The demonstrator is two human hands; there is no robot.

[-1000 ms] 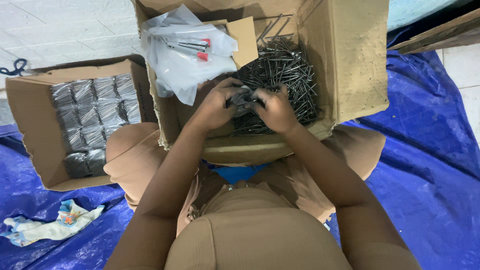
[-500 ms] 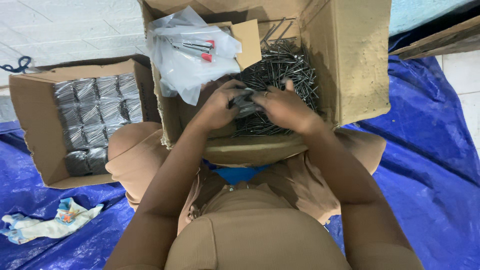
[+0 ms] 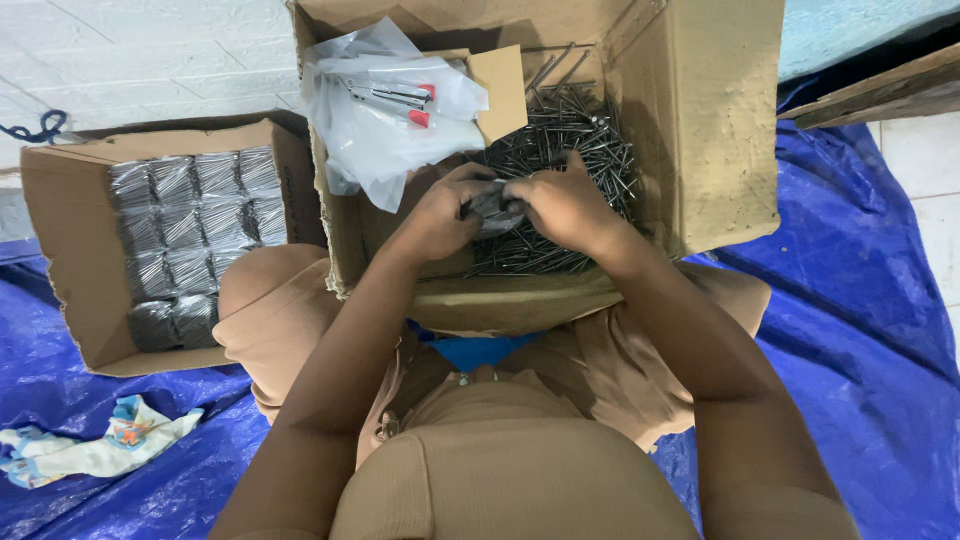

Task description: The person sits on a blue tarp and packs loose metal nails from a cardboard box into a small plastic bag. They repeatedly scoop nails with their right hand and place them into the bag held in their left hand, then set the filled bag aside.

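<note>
A cardboard box (image 3: 720, 150) rests between my knees, holding a loose heap of dark steel nails (image 3: 570, 140). Both hands meet over the heap. My left hand (image 3: 440, 210) and my right hand (image 3: 565, 205) together pinch a small clear bag of nails (image 3: 497, 208), fingers curled around it. A pile of clear plastic bags (image 3: 385, 120) with red-tipped tools lies in the box's left part, just beyond my left hand.
To my left stands a second cardboard box (image 3: 70, 250) filled with several rows of packed nail bags (image 3: 190, 230). A blue tarp (image 3: 870, 300) covers the floor. A crumpled cloth (image 3: 90, 450) lies at lower left. Wooden planks (image 3: 880, 90) lie at upper right.
Both hands stay over the nail heap working the small bag; the right hand has closed further over it. The view has shifted slightly.
</note>
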